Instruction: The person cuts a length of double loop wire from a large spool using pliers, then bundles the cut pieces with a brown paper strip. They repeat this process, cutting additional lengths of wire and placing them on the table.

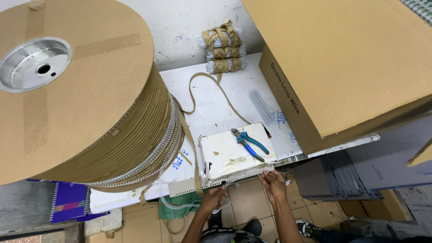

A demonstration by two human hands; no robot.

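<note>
White wire binding strip [234, 182] stretched along near table edge [288, 158], pinched between left hand [215, 198] and right hand [273, 183], fingers closed on it. Fed from big cardboard spool [81, 90] at left; blue pliers [249, 143] parked within reach on stained pad [234, 153].

At the bottom centre of the frame, the person's left hand [216, 196] and right hand [274, 184] are showing bare, with no gloves, rings or watch visible. Both forearms are running uncovered down to the lower edge (no sleeves are reaching this far). Below them, the person is wearing a dark garment with a pale speckled pattern, and dark shoes, the one at lower right showing light trim.
</note>
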